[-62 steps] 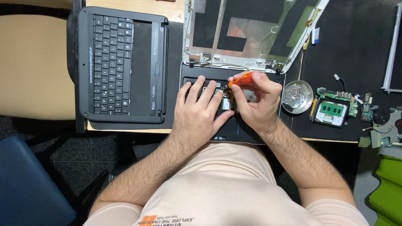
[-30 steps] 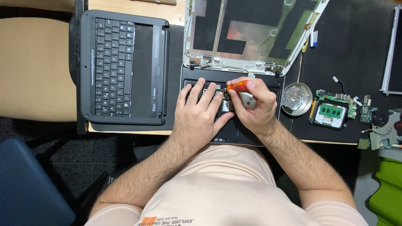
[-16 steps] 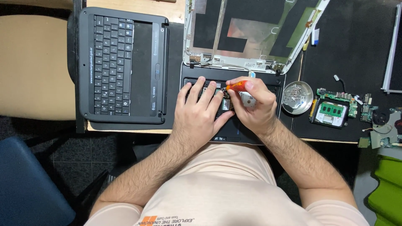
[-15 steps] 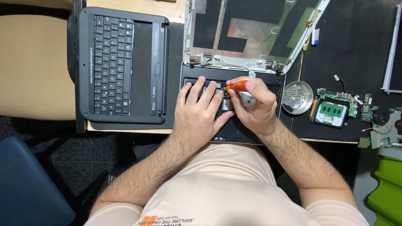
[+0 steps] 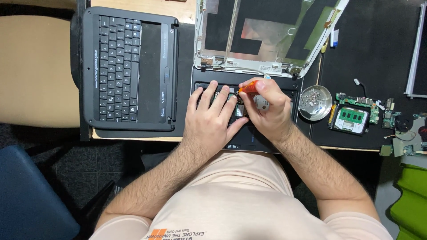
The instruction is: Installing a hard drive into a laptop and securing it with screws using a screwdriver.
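My right hand (image 5: pixel 270 113) grips an orange-handled screwdriver (image 5: pixel 247 89), its tip down inside the opened black laptop base (image 5: pixel 291 95) near the table's front edge. My left hand (image 5: pixel 212 120) lies flat on the same base beside it, fingers spread, holding nothing. Behind the base, the laptop's stripped lid (image 5: pixel 262 33) lies open, showing silver foil and black patches.
A removed black keyboard panel (image 5: pixel 129 69) lies at the left. A small metal bowl of screws (image 5: pixel 315 102) sits right of the base, then a green circuit board (image 5: pixel 355 118) and other loose parts. A blue chair (image 5: pixel 31 195) is at lower left.
The screwdriver handle has dropped lower and more into my right fist; both hands stay on the laptop base.
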